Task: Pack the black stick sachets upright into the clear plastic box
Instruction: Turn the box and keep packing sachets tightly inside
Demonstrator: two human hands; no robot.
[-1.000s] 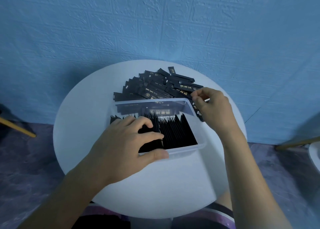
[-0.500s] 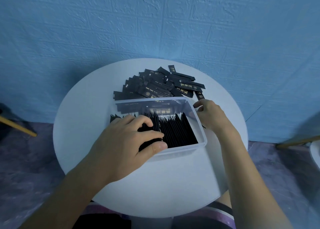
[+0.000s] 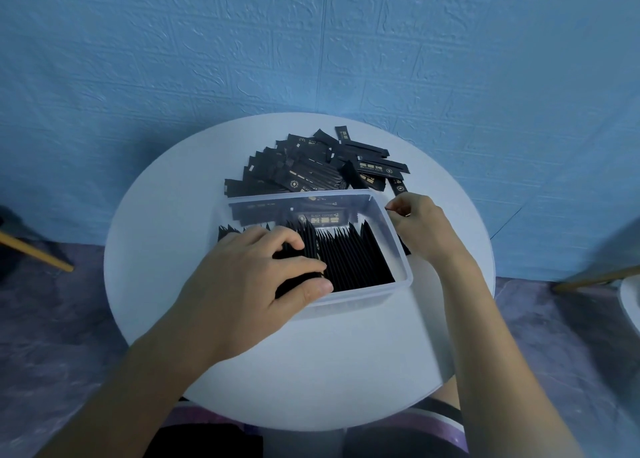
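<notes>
**A:** Sachets [image 3: 349, 260], the black stick kind, stand upright on edge in a tight row inside the clear plastic box [image 3: 401, 249], filling its left and middle part. Where's the rest?

**B:** A loose pile of sachets [image 3: 311, 170] lies flat on the round white surface [image 3: 166, 249], just behind the box's far wall and touching it. Some overlap at odd angles.

**A:** And the hands?

**B:** The left hand [image 3: 249, 284] is in the box, fingers curled over the tops of the standing row and thumb along the near rim, clasping a bundle of them. The right hand [image 3: 420, 227] sits just outside the box's right wall, fingers bent inward near the far right corner. A dark sachet edge shows under its wrist, but I cannot tell whether it grips anything.

**A:** The box's place?

**B:** Near the middle of the surface, a little to the right, with a blue textured wall [image 3: 311, 42] behind.
</notes>
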